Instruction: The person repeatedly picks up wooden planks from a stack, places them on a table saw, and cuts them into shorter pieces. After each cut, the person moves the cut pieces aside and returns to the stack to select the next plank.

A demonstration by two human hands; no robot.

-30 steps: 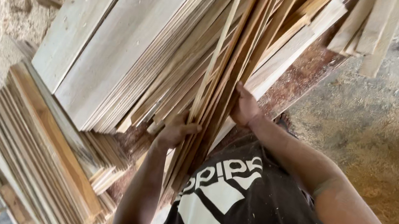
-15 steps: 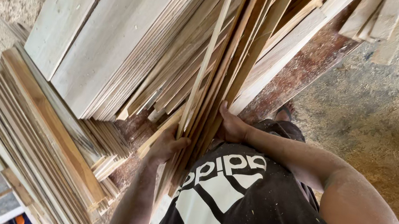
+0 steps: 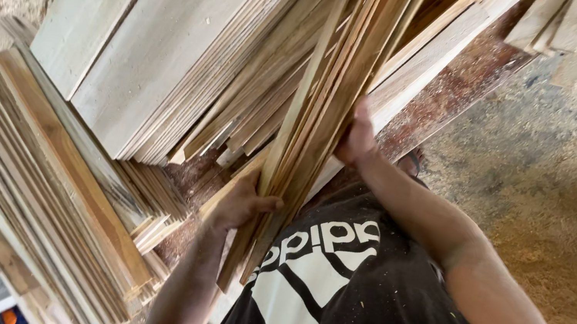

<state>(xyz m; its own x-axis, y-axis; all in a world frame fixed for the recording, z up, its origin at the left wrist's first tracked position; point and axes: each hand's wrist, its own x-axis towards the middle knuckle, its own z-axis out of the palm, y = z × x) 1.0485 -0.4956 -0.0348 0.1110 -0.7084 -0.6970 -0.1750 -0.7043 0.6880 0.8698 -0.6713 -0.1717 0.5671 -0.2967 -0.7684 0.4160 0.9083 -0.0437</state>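
Since the earlier frame, the slat bundle (image 3: 314, 123) has been drawn nearer the chest. Left hand (image 3: 238, 204) fingers are clamped on its lower end, right hand (image 3: 357, 136) pressed against its side. Beside it, stacked boards (image 3: 160, 39) remain unsorted.

A bundle of thin slats (image 3: 321, 105) runs from six toward one o'clock, between the left hand (image 3: 238, 204) at seven and the right hand (image 3: 356, 138) at two. Wide boards (image 3: 147, 29) lie at ten o'clock; a stack of planks (image 3: 50, 185) at eight; sawdust floor (image 3: 575, 179) at three.
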